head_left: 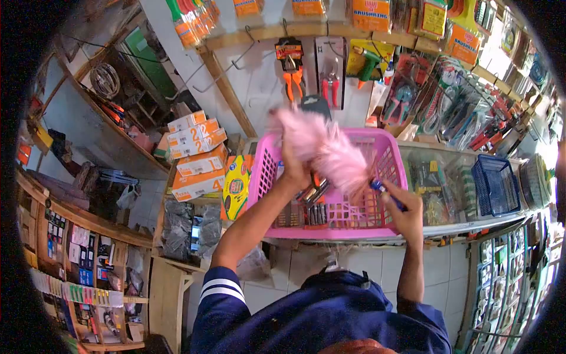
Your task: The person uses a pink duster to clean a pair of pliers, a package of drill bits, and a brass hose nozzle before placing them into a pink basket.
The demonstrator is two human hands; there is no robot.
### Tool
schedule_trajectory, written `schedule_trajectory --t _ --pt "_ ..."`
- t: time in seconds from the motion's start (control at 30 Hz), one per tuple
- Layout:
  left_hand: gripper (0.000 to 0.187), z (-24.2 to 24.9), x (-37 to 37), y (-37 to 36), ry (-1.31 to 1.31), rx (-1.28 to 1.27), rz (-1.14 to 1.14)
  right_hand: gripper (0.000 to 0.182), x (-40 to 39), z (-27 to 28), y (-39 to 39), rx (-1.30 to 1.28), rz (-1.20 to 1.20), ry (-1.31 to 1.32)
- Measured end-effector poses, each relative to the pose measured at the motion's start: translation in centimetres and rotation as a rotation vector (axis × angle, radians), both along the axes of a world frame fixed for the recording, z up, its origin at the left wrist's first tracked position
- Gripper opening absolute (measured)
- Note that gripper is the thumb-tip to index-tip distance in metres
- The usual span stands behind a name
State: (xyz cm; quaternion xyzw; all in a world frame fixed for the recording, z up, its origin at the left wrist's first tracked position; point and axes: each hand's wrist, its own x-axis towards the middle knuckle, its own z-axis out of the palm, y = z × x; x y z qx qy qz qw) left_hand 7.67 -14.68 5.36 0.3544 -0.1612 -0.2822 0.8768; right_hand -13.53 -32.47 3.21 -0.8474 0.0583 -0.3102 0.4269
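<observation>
A fluffy pink duster (pixel 330 150), blurred, is held over the pink plastic basket (pixel 389 147). My right hand (pixel 404 209) is closed round its blue handle (pixel 377 185) at the basket's right side. My left hand (pixel 295 162) is at the far end of the duster, by a dark packaged item (pixel 316 106); the pink fibres and blur hide its fingers. Inside the basket, below the duster, lie several small packaged metal pieces (pixel 318 213).
The basket sits on a glass counter (pixel 436 221). Left of it are a yellow package (pixel 237 187) and orange-white boxes (pixel 197 141). A blue basket (pixel 495 186) stands at the right. Packaged tools (pixel 331 76) hang on the wall ahead.
</observation>
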Motion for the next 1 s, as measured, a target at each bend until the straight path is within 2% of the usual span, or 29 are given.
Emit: schedule_trajectory --t 0.03,0.1,0.13,0.23,0.27,0.37,0.4,0.43,0.5,0.53,0.63,0.67,0.77,0.8,0.9,0.93,1.0 --pt "0.08 -0.2 0.2 0.2 -0.103 0.077 0.013 0.035 0.4 0.0 0.1 0.055 -0.023 -0.014" --pt "0.073 -0.2 1.9 1.7 -0.11 -0.182 -0.437 0.034 1.3 0.4 0.2 0.149 -0.063 -0.05" --pt "0.07 0.0 1.1 1.3 0.033 -0.04 -0.202 0.035 1.5 0.3 -0.1 0.118 0.009 0.006" --pt "0.077 2.2 0.3 0.8 0.145 0.051 0.214 0.035 1.8 0.3 0.1 0.144 0.08 0.063" --pt "0.082 1.0 2.0 0.6 0.115 -0.044 0.224 0.034 2.0 -0.3 0.3 0.27 0.014 0.033" --pt "0.082 0.6 3.3 3.4 0.14 -0.174 -0.2 0.034 2.2 -0.8 -0.6 0.42 -0.144 -0.017" --pt "0.083 0.9 3.4 3.9 0.208 -0.107 -0.125 0.035 1.9 -1.3 -1.0 0.477 -0.148 -0.003" --pt "0.072 1.2 3.8 4.6 0.226 -0.171 -0.175 0.035 1.8 -1.1 -0.9 0.497 -0.14 -0.01" --pt "0.068 1.4 4.5 6.0 0.369 -0.241 -0.199 0.035 1.9 -0.6 -0.9 0.537 -0.125 -0.026" --pt "0.055 1.3 4.5 6.9 0.296 -0.317 -0.213 0.035 2.1 -0.7 -0.9 0.479 -0.144 -0.032" --pt "0.044 2.3 3.1 8.4 0.382 -0.195 0.013 0.036 2.5 -0.3 -0.4 0.496 -0.147 0.028" --pt "0.038 2.7 2.3 9.1 0.393 -0.264 -0.022 0.036 2.3 -0.6 -0.7 0.506 -0.13 0.067" --pt "0.045 1.5 1.1 10.7 0.341 -0.344 -0.027 0.035 2.6 -0.5 -0.4 0.358 -0.112 0.127" --pt "0.046 1.7 0.2 11.1 0.385 -0.318 0.05 0.034 2.6 -0.5 -0.4 0.295 -0.09 0.156" --pt "0.048 -1.2 -1.3 13.0 0.323 -0.455 0.029 0.033 3.1 -0.2 -0.2 0.282 0.066 0.33" --pt "0.048 -1.4 -2.2 13.4 0.277 -0.357 0.118 0.032 3.2 -0.5 -0.4 0.204 0.114 0.379" --pt "0.046 -2.4 -3.5 14.3 0.245 -0.337 0.172 0.032 3.4 0.5 -0.3 0.111 0.156 0.486"
